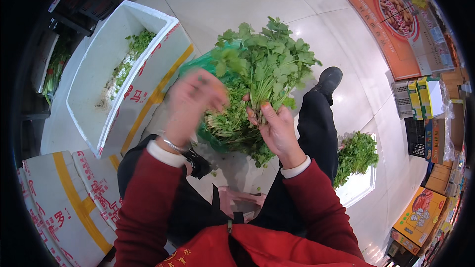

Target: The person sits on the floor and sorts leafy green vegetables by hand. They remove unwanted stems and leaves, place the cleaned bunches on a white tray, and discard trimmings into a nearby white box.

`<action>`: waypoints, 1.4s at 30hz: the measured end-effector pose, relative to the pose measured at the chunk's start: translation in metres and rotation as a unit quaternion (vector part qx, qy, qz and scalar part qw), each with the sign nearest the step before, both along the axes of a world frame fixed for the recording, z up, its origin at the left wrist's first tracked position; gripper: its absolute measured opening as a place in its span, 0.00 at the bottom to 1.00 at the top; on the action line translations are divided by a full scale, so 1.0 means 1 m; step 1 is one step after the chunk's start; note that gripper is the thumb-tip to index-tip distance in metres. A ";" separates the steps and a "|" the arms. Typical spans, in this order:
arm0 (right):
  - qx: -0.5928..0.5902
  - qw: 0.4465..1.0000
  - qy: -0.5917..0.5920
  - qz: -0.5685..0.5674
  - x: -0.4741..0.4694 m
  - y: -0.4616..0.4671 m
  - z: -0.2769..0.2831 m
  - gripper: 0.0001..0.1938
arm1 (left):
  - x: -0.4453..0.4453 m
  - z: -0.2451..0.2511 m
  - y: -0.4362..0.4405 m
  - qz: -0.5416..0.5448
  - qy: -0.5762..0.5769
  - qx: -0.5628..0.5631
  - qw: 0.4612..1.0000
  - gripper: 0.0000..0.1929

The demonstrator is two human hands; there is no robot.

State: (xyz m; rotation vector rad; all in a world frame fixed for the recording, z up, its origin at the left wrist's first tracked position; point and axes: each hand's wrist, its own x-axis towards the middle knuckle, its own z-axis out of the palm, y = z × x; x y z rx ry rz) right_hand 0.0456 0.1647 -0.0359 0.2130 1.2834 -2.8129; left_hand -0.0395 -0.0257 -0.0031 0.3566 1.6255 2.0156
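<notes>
A leafy bunch of cilantro (276,63) stands upright in my right hand (275,126), its stem ends pinched between thumb and fingers. To the left of it my left hand (196,100) is blurred by motion, with a silver bangle at the wrist; whether anything is in its fingers cannot be made out. Below both hands lies a heap of more cilantro (230,118) on a green plastic bag (200,63), between my feet. The bunch and my left hand hide part of the heap.
A white foam box (148,74) with leafy scraps stands at left, near closed foam boxes (70,207). Beside my right leg, a white foam tray (356,191) bears a pile of cilantro (356,155). Cardboard cartons (393,26) line the right side. Under me is a pink stool (241,200).
</notes>
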 end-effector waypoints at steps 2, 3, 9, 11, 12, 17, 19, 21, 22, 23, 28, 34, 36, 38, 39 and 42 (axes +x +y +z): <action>0.073 0.997 0.018 0.014 0.000 0.001 -0.001 0.19 | -0.031 0.009 -0.017 0.311 0.089 -0.009 0.946 0.16; 0.125 0.992 0.016 -0.006 0.000 0.001 -0.002 0.19 | -0.035 0.011 -0.021 0.328 0.087 -0.066 0.939 0.19; 0.421 0.895 0.118 -0.085 0.001 -0.009 -0.008 0.18 | 0.026 -0.017 0.024 0.133 -0.144 -0.001 0.981 0.30; 0.385 0.917 0.089 -0.044 0.003 -0.013 -0.007 0.16 | 0.038 -0.030 0.041 0.103 0.010 0.049 0.993 0.27; 0.303 0.950 0.056 -0.052 0.002 -0.017 -0.007 0.15 | 0.041 -0.033 0.042 0.135 -0.049 0.033 0.989 0.26; 0.125 0.989 0.014 -0.076 -0.001 -0.021 -0.005 0.14 | 0.036 -0.033 0.045 0.105 -0.131 0.139 0.976 0.17; 0.114 0.991 -0.008 -0.073 -0.001 -0.019 -0.005 0.16 | 0.035 -0.033 0.043 0.106 -0.155 0.110 0.976 0.12; 0.092 0.993 -0.027 -0.062 0.000 -0.017 -0.007 0.17 | 0.035 -0.037 0.043 0.115 -0.190 0.076 0.972 0.11; 0.096 0.993 -0.025 -0.060 0.001 -0.017 -0.008 0.19 | 0.036 -0.040 0.043 0.120 -0.161 0.105 0.974 0.11; 0.103 0.992 -0.035 -0.063 0.001 -0.017 -0.009 0.19 | 0.036 -0.042 0.043 0.133 -0.154 0.100 0.974 0.11; 0.231 0.967 0.026 -0.104 0.000 -0.020 -0.011 0.16 | 0.041 -0.044 0.046 0.166 -0.122 0.109 0.973 0.14; 0.087 0.995 -0.050 -0.007 0.003 -0.014 -0.010 0.20 | 0.031 -0.032 0.039 0.156 -0.132 0.130 0.970 0.18; 0.108 0.993 -0.036 -0.022 0.003 -0.014 -0.012 0.22 | 0.023 -0.027 0.036 0.226 -0.156 0.156 0.949 0.20; 0.133 0.989 -0.036 -0.048 0.003 -0.016 -0.014 0.22 | 0.022 -0.021 0.037 0.297 -0.135 0.172 0.930 0.16; 0.140 0.988 -0.030 -0.054 0.004 -0.018 -0.014 0.23 | 0.024 -0.019 0.038 0.327 -0.093 0.198 0.919 0.14; 0.159 0.986 -0.032 -0.040 0.003 -0.019 -0.013 0.24 | 0.037 -0.014 0.048 0.265 -0.215 0.176 0.923 0.17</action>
